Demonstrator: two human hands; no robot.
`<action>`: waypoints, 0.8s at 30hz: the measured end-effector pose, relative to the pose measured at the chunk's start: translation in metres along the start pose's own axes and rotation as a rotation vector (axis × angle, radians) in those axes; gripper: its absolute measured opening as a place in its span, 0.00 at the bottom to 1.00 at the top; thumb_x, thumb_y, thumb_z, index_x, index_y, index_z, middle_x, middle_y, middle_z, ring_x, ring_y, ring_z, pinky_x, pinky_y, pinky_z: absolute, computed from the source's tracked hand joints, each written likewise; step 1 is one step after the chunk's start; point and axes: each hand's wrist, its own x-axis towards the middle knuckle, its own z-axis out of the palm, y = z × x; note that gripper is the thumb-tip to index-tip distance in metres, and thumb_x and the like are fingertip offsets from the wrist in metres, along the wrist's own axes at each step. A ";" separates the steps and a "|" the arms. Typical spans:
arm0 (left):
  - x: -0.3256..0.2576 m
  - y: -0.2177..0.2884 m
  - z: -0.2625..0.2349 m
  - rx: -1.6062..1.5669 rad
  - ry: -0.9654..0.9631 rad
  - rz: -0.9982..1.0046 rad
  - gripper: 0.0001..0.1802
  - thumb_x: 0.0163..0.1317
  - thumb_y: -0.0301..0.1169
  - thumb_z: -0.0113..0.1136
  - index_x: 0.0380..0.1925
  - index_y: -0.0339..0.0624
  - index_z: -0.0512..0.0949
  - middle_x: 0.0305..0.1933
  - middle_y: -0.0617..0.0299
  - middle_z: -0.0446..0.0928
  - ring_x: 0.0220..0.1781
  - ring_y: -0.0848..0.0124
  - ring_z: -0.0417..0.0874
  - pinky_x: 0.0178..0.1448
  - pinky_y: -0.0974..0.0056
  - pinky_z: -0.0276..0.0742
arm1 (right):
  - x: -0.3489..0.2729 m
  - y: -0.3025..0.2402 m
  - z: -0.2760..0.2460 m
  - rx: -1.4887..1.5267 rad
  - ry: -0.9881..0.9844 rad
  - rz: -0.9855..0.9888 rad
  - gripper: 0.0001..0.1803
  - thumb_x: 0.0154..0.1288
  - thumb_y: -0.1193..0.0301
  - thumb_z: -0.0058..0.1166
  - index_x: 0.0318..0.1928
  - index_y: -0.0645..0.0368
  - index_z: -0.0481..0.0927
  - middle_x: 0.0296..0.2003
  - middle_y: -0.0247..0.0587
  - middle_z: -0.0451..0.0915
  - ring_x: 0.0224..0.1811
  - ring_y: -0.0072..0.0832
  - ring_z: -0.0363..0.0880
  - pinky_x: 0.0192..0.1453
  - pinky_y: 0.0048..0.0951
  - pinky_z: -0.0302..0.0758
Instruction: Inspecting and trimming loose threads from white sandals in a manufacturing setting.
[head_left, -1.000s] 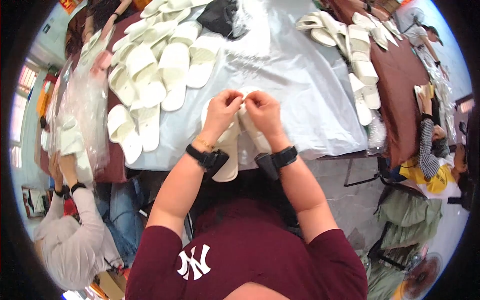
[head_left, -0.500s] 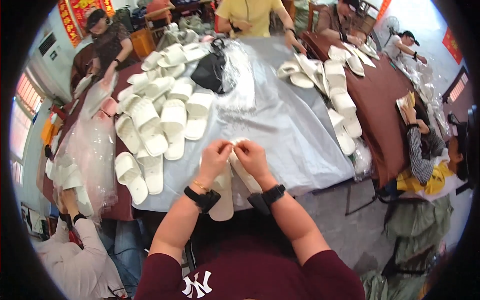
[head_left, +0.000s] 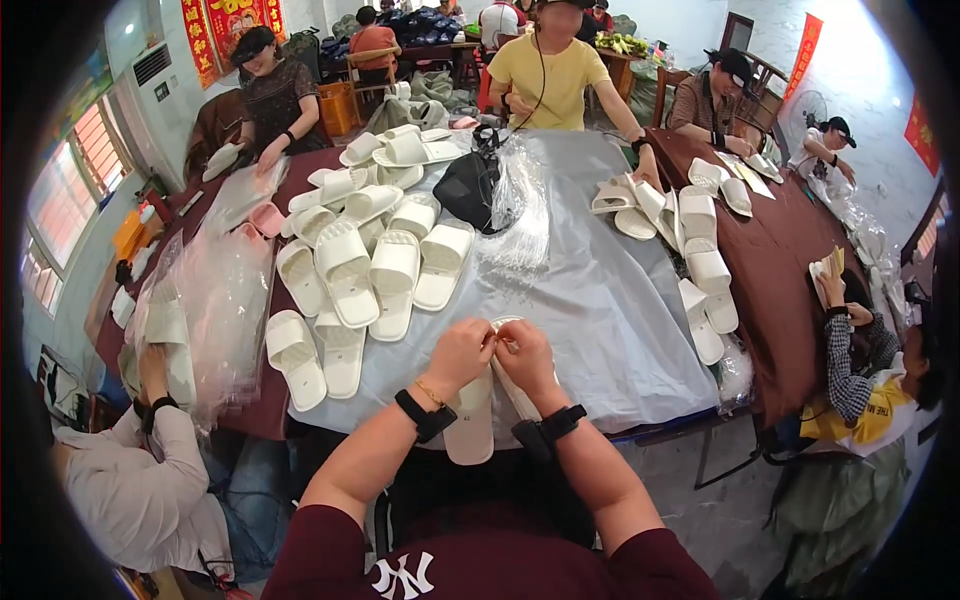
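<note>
At the table's near edge, my left hand (head_left: 460,357) and my right hand (head_left: 528,362) meet with fingertips pinched together. Whatever lies between the fingers is too small to make out. Beneath them is a pair of white slippers, the left slipper (head_left: 469,430) with its heel end toward me and the right slipper (head_left: 513,396) partly covered by my right hand. Their straps are mostly hidden behind my hands. Farther off lies a bundle of thin clear plastic strands (head_left: 528,235), beside a black bag (head_left: 466,192).
A heap of white slippers (head_left: 345,262) covers the left of the grey sheet (head_left: 590,300). More white slippers (head_left: 708,268) line its right edge. Clear plastic bags (head_left: 215,325) lie at left. Co-workers surround the table; one in a yellow shirt (head_left: 553,85) stands opposite.
The view has tilted up, so the table appears lower and farther right. My hands remain pinched together over the slippers. The hand of the person in yellow has come down to the slippers at right.
</note>
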 end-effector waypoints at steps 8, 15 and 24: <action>0.002 -0.005 -0.005 -0.073 -0.115 0.053 0.06 0.50 0.31 0.57 0.25 0.41 0.75 0.26 0.53 0.75 0.30 0.53 0.78 0.34 0.53 0.73 | 0.000 0.000 -0.007 -0.125 -0.165 -0.108 0.05 0.50 0.73 0.56 0.30 0.54 0.76 0.34 0.36 0.76 0.40 0.37 0.76 0.43 0.40 0.67; -0.003 -0.005 -0.015 0.081 -0.007 0.004 0.08 0.52 0.33 0.57 0.20 0.40 0.74 0.24 0.53 0.74 0.30 0.53 0.77 0.35 0.52 0.73 | -0.004 0.012 -0.007 -0.263 -0.123 -0.058 0.06 0.51 0.73 0.55 0.32 0.55 0.76 0.35 0.39 0.76 0.40 0.40 0.75 0.42 0.41 0.68; -0.067 0.053 -0.008 0.246 -0.285 -0.186 0.25 0.59 0.53 0.57 0.24 0.39 0.77 0.22 0.49 0.78 0.24 0.52 0.81 0.29 0.53 0.77 | -0.026 0.027 -0.021 -0.027 0.162 0.227 0.12 0.57 0.73 0.53 0.42 0.62 0.76 0.37 0.49 0.76 0.38 0.44 0.74 0.45 0.41 0.71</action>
